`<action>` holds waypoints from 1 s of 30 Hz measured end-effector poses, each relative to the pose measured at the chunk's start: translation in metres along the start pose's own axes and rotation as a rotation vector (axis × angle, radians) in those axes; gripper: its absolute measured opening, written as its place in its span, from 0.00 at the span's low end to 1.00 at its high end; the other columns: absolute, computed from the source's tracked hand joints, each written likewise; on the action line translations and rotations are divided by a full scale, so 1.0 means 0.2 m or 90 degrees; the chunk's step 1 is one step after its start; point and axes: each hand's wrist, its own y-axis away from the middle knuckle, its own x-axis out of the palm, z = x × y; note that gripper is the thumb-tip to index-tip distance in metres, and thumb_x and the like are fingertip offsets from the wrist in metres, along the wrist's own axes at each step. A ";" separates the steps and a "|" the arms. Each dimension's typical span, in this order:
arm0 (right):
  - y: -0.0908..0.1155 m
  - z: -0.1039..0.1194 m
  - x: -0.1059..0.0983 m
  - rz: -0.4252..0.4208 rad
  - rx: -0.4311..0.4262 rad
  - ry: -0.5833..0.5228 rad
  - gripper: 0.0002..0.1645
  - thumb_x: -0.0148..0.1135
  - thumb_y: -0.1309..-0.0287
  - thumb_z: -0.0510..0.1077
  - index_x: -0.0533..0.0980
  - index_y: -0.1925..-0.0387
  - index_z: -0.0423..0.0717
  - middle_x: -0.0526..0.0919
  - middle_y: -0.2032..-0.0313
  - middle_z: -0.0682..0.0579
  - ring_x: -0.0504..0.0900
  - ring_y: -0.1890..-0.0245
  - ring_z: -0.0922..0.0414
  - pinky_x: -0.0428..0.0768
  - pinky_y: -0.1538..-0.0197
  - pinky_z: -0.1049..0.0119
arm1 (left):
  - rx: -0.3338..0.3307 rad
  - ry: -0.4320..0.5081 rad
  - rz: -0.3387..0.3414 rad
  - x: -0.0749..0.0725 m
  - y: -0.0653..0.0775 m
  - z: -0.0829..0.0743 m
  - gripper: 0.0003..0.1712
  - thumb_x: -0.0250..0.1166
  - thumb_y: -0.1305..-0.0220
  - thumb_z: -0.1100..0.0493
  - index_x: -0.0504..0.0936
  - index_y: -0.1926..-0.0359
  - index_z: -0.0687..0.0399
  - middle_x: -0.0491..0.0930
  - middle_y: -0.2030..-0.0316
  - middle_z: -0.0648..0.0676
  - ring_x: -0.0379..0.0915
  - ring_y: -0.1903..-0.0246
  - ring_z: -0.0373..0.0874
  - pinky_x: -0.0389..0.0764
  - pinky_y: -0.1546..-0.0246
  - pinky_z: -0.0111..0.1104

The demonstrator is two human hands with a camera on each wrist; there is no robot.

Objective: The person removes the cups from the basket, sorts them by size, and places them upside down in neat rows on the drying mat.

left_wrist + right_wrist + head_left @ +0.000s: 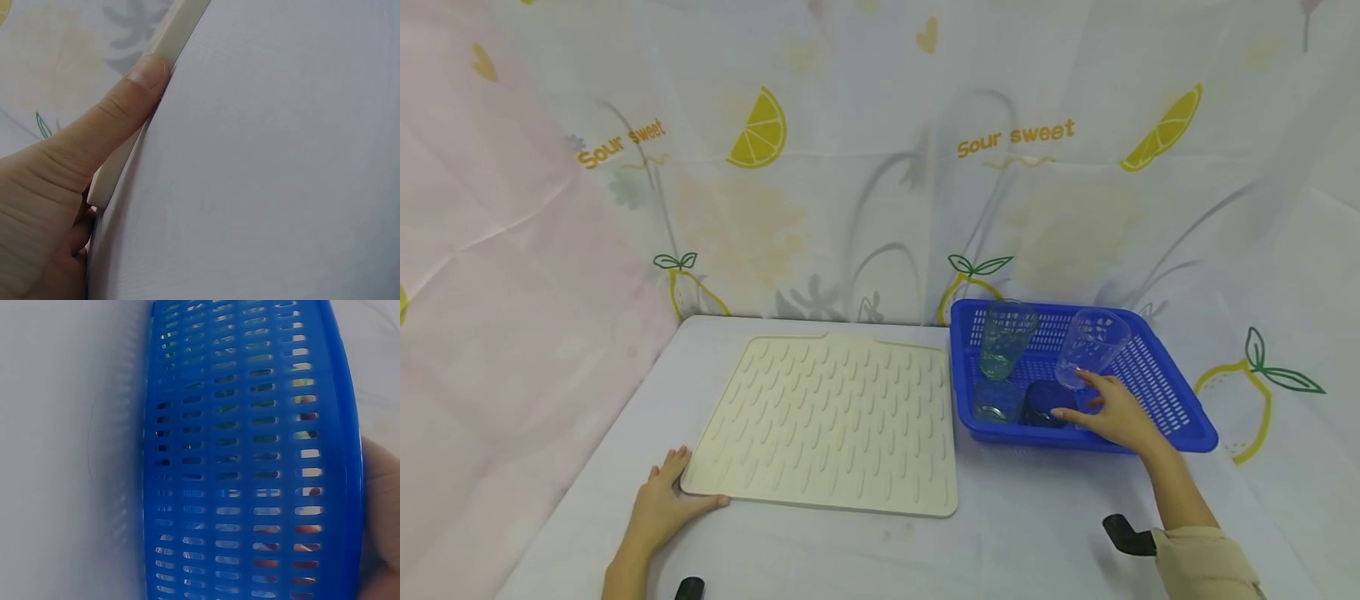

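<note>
A cream drying mat (pixel 823 425) with raised oval ridges lies on the white table. My left hand (pixel 662 502) rests at its near left corner; the straight thumb (pixel 119 103) lies along the mat's edge in the left wrist view. On the right stands a blue plastic basket (pixel 1197 437) with slotted walls. Inside are a greenish glass (pixel 1006 337), a clear glass (pixel 1093 340), a short clear glass (pixel 996 402) and a dark glass (pixel 1045 406). Over the basket's near side reaches my right hand (pixel 1116 412), thumb and fingers spread apart beside the dark glass, gripping nothing visible.
The white tabletop (pixel 1015 533) spreads in front of the mat and basket. A patterned cloth (pixel 865 167) with lemon prints hangs behind. Black wrist-camera parts (pixel 1127 535) stick out near my right sleeve (pixel 1206 562). The basket's slotted wall (pixel 244 456) fills much of the right wrist view.
</note>
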 end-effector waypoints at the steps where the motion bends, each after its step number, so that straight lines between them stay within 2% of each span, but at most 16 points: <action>1: 0.00 0.00 0.00 0.007 -0.004 0.002 0.50 0.69 0.49 0.54 0.59 0.37 0.25 0.64 0.46 0.21 0.77 0.57 0.31 0.83 0.62 0.44 | -0.001 -0.002 -0.003 0.00 0.00 0.00 0.58 0.80 0.68 0.47 0.65 0.41 0.80 0.60 0.40 0.78 0.52 0.38 0.75 0.44 0.33 0.59; 5: -0.02 0.01 0.01 0.032 -0.009 -0.002 0.53 0.71 0.51 0.53 0.56 0.36 0.24 0.67 0.46 0.22 0.77 0.56 0.31 0.83 0.61 0.45 | -0.012 -0.005 -0.001 -0.01 0.01 0.00 0.58 0.81 0.68 0.48 0.65 0.42 0.81 0.60 0.40 0.78 0.52 0.38 0.74 0.46 0.33 0.60; 11: -0.04 0.00 0.02 0.062 -0.023 -0.016 0.49 0.69 0.49 0.54 0.60 0.37 0.27 0.71 0.45 0.26 0.77 0.54 0.33 0.81 0.56 0.44 | -0.019 0.005 -0.008 -0.01 0.01 0.00 0.57 0.81 0.68 0.49 0.66 0.42 0.81 0.61 0.40 0.77 0.53 0.38 0.74 0.48 0.34 0.60; 16: -0.06 0.00 0.02 0.099 -0.040 -0.050 0.48 0.73 0.54 0.49 0.63 0.38 0.28 0.68 0.43 0.25 0.80 0.62 0.42 0.83 0.61 0.50 | -0.018 0.003 -0.013 -0.01 0.01 0.00 0.56 0.81 0.68 0.49 0.66 0.43 0.80 0.62 0.40 0.76 0.54 0.38 0.73 0.48 0.34 0.59; 18: -0.07 0.01 0.02 0.109 -0.053 -0.044 0.47 0.74 0.55 0.48 0.64 0.39 0.28 0.70 0.44 0.25 0.80 0.60 0.41 0.83 0.60 0.51 | -0.021 0.008 -0.010 0.00 0.01 0.00 0.57 0.81 0.68 0.48 0.66 0.42 0.80 0.61 0.40 0.76 0.53 0.38 0.73 0.46 0.32 0.58; 21: -0.08 0.02 0.03 0.116 -0.074 -0.028 0.46 0.75 0.57 0.45 0.65 0.40 0.28 0.73 0.47 0.27 0.77 0.55 0.35 0.81 0.56 0.46 | -0.026 0.013 -0.007 0.00 0.01 0.00 0.57 0.81 0.68 0.48 0.66 0.42 0.79 0.61 0.39 0.76 0.53 0.37 0.72 0.44 0.31 0.56; 23: -0.08 0.02 0.04 0.113 -0.084 -0.016 0.46 0.75 0.57 0.46 0.65 0.40 0.29 0.74 0.48 0.28 0.72 0.48 0.32 0.78 0.51 0.41 | -0.029 0.015 -0.005 0.00 0.01 0.00 0.57 0.81 0.68 0.48 0.66 0.42 0.79 0.61 0.39 0.76 0.52 0.37 0.72 0.44 0.31 0.55; 30: -0.10 0.00 0.05 0.107 -0.087 -0.007 0.48 0.75 0.57 0.49 0.64 0.40 0.28 0.75 0.49 0.30 0.72 0.47 0.33 0.75 0.49 0.37 | -0.033 0.012 -0.003 0.00 0.01 -0.01 0.57 0.80 0.68 0.48 0.65 0.42 0.80 0.60 0.39 0.76 0.52 0.37 0.72 0.45 0.32 0.57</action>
